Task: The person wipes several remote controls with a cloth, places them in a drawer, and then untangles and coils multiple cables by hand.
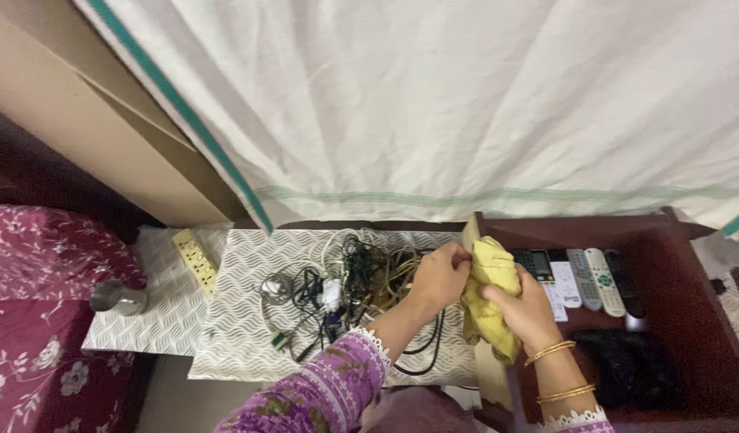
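Both hands grip a yellow cloth (491,297) above a wooden edge: the left hand (440,277) pinches its top, the right hand (526,311) is clamped round its middle, beside tangled cables (345,281). Apparently mid-wipe; next needs firm downward pressure.

The yellow cloth (491,298) hides most of the fingers of the right hand (523,313), and the left hand (439,277) covers the cloth's upper left fold. Behind both hands, part of the tangle of cables (345,289) disappears, so its single cords cannot be traced. The remote controls (595,279) show only their upper halves (their buttons are too small to tell). A dark bundle (626,365) lies in shadow, its kind unclear. The white curtain (466,104) conceals everything behind it, and the bottom edge cuts off both forearms.
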